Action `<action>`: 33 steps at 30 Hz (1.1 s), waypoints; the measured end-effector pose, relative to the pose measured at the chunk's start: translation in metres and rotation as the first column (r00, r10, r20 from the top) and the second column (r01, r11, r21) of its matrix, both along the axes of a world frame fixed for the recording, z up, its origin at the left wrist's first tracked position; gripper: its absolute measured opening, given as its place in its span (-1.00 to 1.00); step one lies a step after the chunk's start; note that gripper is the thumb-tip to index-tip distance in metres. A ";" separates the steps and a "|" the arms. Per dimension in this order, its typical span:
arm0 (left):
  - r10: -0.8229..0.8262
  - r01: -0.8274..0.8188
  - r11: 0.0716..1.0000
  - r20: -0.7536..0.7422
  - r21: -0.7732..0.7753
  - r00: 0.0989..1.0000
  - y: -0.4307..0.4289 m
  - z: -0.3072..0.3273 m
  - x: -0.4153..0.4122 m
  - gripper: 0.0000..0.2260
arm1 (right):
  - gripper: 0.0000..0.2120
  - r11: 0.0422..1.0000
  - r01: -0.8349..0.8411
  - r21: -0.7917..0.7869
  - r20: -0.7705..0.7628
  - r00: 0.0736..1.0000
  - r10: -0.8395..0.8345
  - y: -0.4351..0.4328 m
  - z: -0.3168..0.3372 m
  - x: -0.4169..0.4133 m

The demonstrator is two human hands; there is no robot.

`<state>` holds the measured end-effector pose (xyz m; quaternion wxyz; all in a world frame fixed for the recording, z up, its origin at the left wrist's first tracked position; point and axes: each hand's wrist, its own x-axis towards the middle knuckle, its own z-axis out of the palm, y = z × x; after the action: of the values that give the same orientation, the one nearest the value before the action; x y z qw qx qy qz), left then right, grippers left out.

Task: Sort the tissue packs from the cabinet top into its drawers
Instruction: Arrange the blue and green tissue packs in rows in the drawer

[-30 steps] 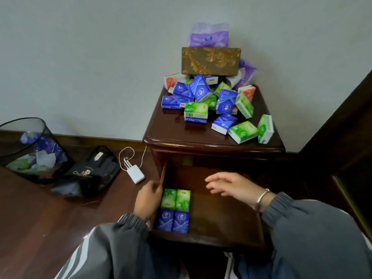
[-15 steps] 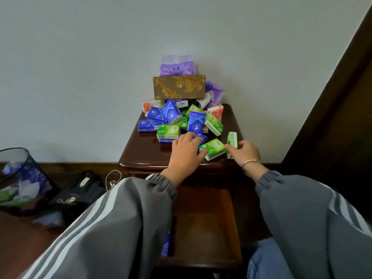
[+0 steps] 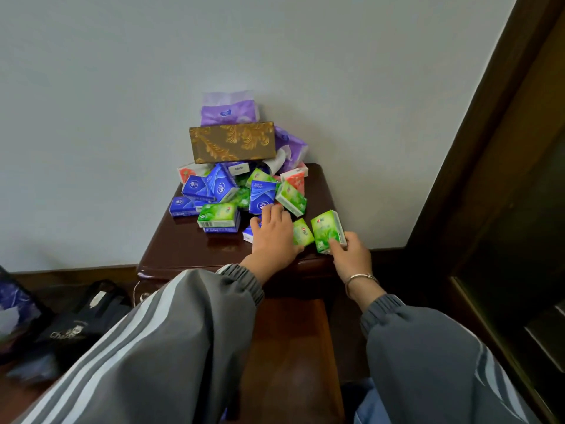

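Observation:
A heap of small blue, green and red tissue packs (image 3: 235, 191) lies on the dark wooden cabinet top (image 3: 183, 243). My right hand (image 3: 348, 255) holds a green pack (image 3: 327, 229) lifted at the front right edge. My left hand (image 3: 273, 232) covers a second green pack (image 3: 302, 231) and a blue pack (image 3: 249, 234) on the top, fingers curled over them. The open drawer (image 3: 290, 347) juts out below my arms; my left sleeve hides its left part.
A gold-patterned tissue box (image 3: 232, 142) sits atop the heap, with purple soft packs (image 3: 227, 110) behind it against the wall. A black bag (image 3: 79, 322) lies on the floor at the left. A dark wooden frame (image 3: 495, 148) stands at the right.
Both hands rose from the drawer to the cabinet top. My right hand has picked the green pack up off the surface; my left hand has closed over the packs beside it.

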<state>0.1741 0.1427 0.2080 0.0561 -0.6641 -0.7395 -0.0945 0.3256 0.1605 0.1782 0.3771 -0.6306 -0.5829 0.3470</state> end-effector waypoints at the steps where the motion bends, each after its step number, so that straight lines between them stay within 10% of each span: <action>1: -0.020 0.020 0.999 -0.003 0.039 1.000 -0.004 0.000 0.004 -0.45 | -0.76 1.000 -0.001 -0.010 -0.011 1.000 0.000 -0.001 0.000 0.001; 4: -0.085 0.085 0.989 -0.006 0.117 0.996 -0.021 -0.009 0.013 -0.56 | -0.76 0.999 0.000 -0.044 -0.061 0.998 -0.002 -0.005 -0.001 0.001; 7: -0.059 -0.077 0.958 0.450 0.278 0.891 -0.036 -0.015 0.013 -0.51 | -0.75 0.996 -0.006 -0.092 -0.190 0.982 -0.011 -0.013 0.003 0.002; 10: 0.031 -0.320 0.945 0.953 0.070 0.302 -0.045 -0.008 0.011 -0.53 | -0.76 0.977 -0.074 -0.200 -0.405 0.914 -0.014 -0.020 0.015 0.004; 12: 0.087 -0.352 0.931 0.994 -0.102 -0.059 -0.051 -0.002 0.007 -0.63 | -0.76 0.947 -0.189 -0.260 -0.568 0.823 0.008 -0.031 0.023 0.001; 17: 0.127 -0.201 0.958 0.935 -0.202 -0.331 -0.077 0.008 -0.010 -0.79 | -0.84 0.913 -0.367 -0.180 -0.573 0.793 0.206 -0.068 0.030 -0.027; 23: 0.175 -0.014 0.983 0.953 -0.184 -0.248 -0.104 0.005 -0.046 -0.73 | -0.85 0.938 -0.345 0.032 -0.213 0.915 0.343 -0.089 0.029 -0.073; 28: 0.031 -0.222 0.970 0.959 -0.097 -0.283 -0.112 -0.004 -0.095 -0.75 | -0.85 0.896 -0.439 0.074 0.075 0.898 0.434 -0.070 0.020 -0.092; 33: -0.013 -0.425 0.905 0.993 -0.038 -0.116 -0.101 -0.011 -0.155 -0.53 | -0.84 0.958 -0.256 0.129 0.211 0.951 0.226 -0.006 0.026 -0.097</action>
<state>0.0190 0.0419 0.1971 -0.3888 -0.2353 -0.6112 -0.6479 0.2286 0.1544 0.2043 0.3210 -0.5541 -0.7149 0.2809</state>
